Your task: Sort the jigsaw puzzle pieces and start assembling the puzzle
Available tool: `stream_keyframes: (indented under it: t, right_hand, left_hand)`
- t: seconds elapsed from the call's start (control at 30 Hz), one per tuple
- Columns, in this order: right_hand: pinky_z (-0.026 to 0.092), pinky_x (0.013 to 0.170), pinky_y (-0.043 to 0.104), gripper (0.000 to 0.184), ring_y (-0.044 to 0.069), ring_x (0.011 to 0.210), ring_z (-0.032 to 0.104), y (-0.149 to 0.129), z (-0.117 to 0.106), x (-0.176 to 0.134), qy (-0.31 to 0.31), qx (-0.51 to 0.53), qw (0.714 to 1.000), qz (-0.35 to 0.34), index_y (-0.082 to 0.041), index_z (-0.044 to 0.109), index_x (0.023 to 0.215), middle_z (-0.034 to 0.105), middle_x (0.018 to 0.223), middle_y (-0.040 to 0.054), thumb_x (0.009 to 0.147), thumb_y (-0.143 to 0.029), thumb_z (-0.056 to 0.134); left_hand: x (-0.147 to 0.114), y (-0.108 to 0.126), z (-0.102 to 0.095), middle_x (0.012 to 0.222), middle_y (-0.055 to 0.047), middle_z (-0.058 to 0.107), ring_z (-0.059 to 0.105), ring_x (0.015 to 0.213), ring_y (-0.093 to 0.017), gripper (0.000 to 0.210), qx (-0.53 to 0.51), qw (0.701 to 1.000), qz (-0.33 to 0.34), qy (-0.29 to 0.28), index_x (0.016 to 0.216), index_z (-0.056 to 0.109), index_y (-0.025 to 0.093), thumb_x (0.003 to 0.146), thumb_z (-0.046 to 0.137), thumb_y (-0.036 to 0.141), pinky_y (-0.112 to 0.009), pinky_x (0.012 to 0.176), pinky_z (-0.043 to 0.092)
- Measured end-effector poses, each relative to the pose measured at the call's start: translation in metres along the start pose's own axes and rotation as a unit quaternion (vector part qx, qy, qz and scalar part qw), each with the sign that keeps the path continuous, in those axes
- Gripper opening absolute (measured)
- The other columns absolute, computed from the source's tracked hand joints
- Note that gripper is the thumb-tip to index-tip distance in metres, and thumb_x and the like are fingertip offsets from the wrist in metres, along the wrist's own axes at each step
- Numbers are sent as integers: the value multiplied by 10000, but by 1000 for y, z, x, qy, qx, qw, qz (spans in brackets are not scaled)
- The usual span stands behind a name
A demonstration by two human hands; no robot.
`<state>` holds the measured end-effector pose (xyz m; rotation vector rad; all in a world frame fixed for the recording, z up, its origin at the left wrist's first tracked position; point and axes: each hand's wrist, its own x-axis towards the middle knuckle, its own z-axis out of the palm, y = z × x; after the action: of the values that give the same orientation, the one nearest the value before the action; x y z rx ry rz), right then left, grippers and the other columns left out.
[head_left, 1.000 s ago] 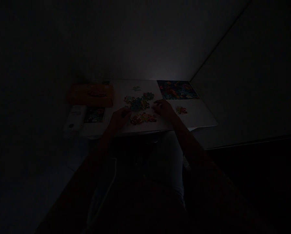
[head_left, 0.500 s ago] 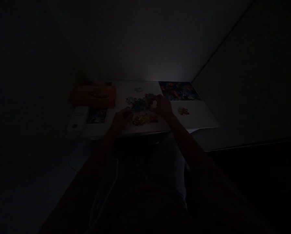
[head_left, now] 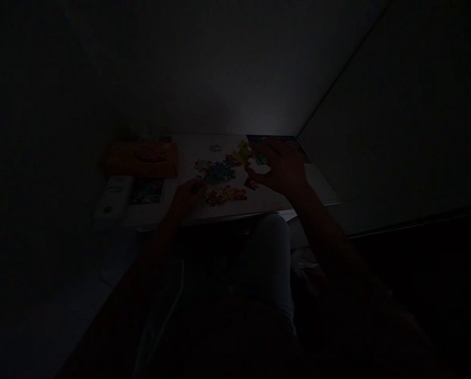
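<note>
The view is very dark. My right hand (head_left: pixel 286 167) hovers over the right part of the white table, thumb and fingers spread wide apart. Yellow-green puzzle pieces (head_left: pixel 242 151) are close to its fingertips, and a reddish puzzle piece (head_left: pixel 251 183) lies below its thumb. At the left of the pieces, my left hand (head_left: pixel 187 197) rests by the table's front with its fingers curled in; anything between them is too dark to make out. Beside it are a heap of teal puzzle pieces (head_left: pixel 218 172) and a row of orange-red puzzle pieces (head_left: pixel 225 195).
An orange box (head_left: pixel 140 159) stands at the table's left, with a white device (head_left: pixel 114 196) in front and a small dark picture card (head_left: pixel 147 190) beside it. A colourful picture sheet (head_left: pixel 302 150) lies at the back right, partly behind my right hand. A pale green piece (head_left: pixel 215 148) lies farther back.
My right hand has moved right, away from the teal heap, and its fingers have spread. It now covers the small pile at the right. My left hand stays beside the pieces; the view has shifted slightly.
</note>
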<state>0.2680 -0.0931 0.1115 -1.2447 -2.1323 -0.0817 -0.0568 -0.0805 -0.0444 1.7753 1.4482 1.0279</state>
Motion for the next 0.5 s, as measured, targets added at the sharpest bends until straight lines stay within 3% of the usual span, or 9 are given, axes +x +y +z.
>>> stream_keyframes:
  t: [0.13,0.3,0.4,0.5]
  right_hand:
    - [558,1226,661,614,482,1432,701,24,-2,-12,25,-3,1000,9,-286,822,1501,782,1496,161,947,-534,915]
    - [631,1082,595,586,445,1263,784,104,-9,-48,60,-67,992,92,-223,872,1371,811,1430,204,980,-656,818]
    - [656,972,540,617,415,1162,812,151,-10,-81,30,-135,978,157,-198,885,1281,843,1312,208,1007,-733,748]
    - [659,876,491,698,380,1084,824,179,-4,-110,-20,-172,964,201,-198,897,1246,846,1305,205,1009,-828,711]
  left_hand:
    - [0,-1,0,1182,-124,862,800,1095,-319,541,9,1000,0,2,1191,835,199,978,674,670,-459,1001,625]
    - [0,1,0,1207,-126,856,795,1114,-318,528,-4,1000,11,0,1187,828,195,989,672,658,-453,1007,623]
    - [1,0,0,1214,-120,859,791,1119,-314,529,8,1000,0,-1,1190,836,197,984,670,654,-444,1002,625]
    - [2,-3,1,1197,-119,857,791,1105,-312,543,11,1000,7,3,1190,841,191,982,664,660,-444,993,618]
